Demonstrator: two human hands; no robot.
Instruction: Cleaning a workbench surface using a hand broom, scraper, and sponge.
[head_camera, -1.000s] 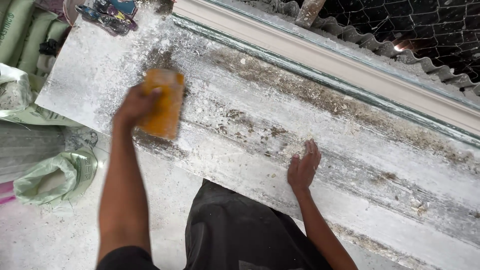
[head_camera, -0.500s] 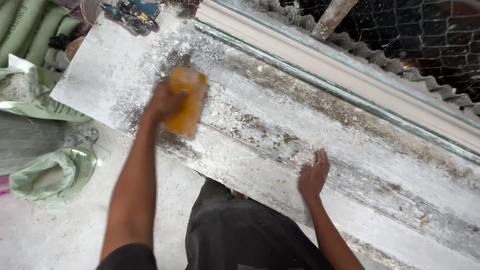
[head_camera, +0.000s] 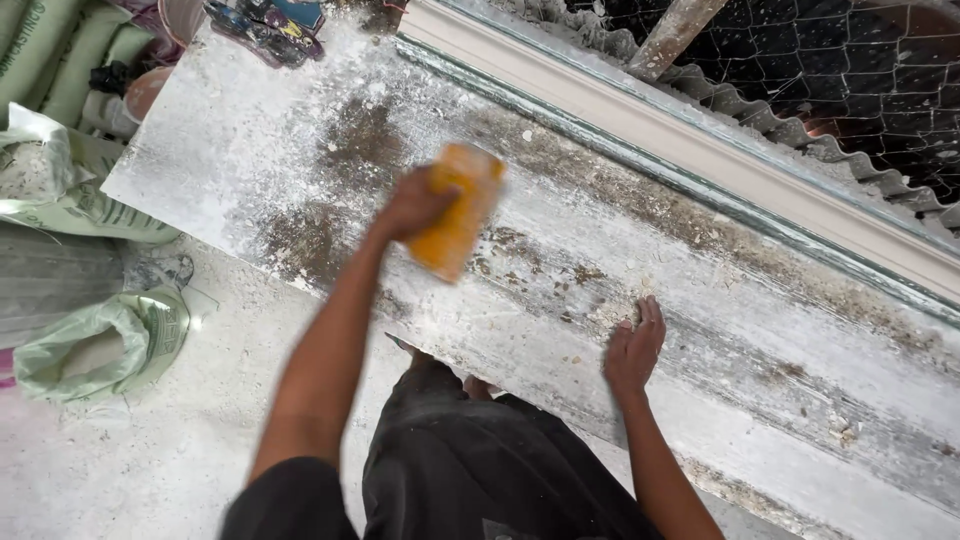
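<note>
Orange sponge block (head_camera: 458, 212) gripped in left hand (head_camera: 415, 205) — blurred, over dusty worktop (head_camera: 250, 150) centre. Right hand (head_camera: 632, 350) at 5 o'clock, fingers together, flat on worktop near edge — holding nothing.

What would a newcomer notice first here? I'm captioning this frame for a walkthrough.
The blurred yellow-orange block gripped in the left hand stands out at centre, over the long white dust-caked board. The right hand lies flat on the board's near edge, and an open green-white sack of powder sits on the floor at left.
</note>
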